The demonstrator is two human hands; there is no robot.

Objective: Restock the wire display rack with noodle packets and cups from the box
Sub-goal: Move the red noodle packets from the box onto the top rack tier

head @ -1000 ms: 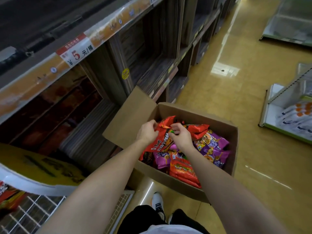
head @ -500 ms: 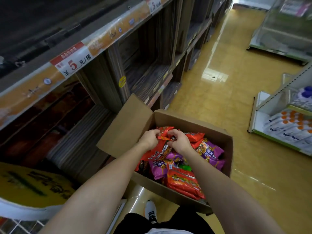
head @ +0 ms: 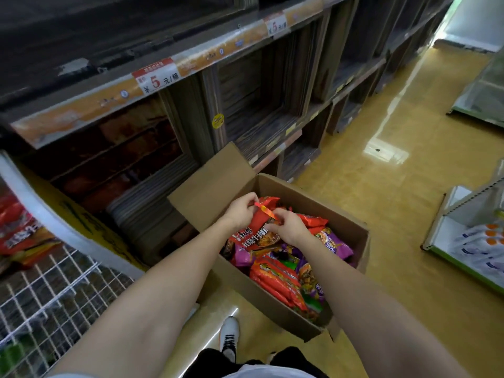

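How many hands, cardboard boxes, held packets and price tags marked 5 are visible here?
hands: 2, the left hand and the right hand
cardboard box: 1
red packet pinched by both hands: 1
price tags marked 5: 2
total: 6

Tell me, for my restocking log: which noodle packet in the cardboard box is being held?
The red noodle packet at the top, pinched by left hand and right hand; others lie untouched.

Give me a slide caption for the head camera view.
Both hands, left hand and right hand, pinch a red noodle packet above the open cardboard box beside the wire rack.
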